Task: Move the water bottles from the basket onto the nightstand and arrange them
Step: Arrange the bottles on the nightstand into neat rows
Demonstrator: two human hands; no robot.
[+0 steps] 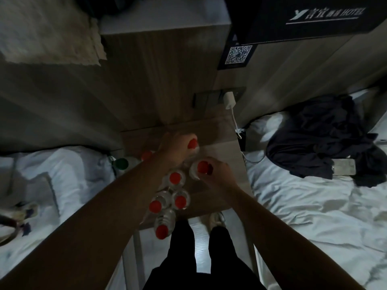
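Observation:
Several clear water bottles with red caps stand on the wooden nightstand (222, 139) between two beds. My left hand (176, 147) grips a red-capped bottle (192, 143) at the back of the group. My right hand (217, 172) grips another red-capped bottle (201, 166) just in front of it. Three more bottles stand nearer to me, one (175, 178) in the middle, two (155, 206) (180, 201) side by side. A further bottle (162, 231) is at the front edge. Another red cap (146, 155) shows behind my left forearm. The basket is only partly visible at the left edge (8, 231).
A green-capped bottle (121, 163) stands at the nightstand's left side. A white charger (228, 100) with its cable hangs from the wall socket. Dark clothing (322, 139) lies on the right bed. White bedding flanks the nightstand on both sides. My legs and a shoe (216, 219) are below.

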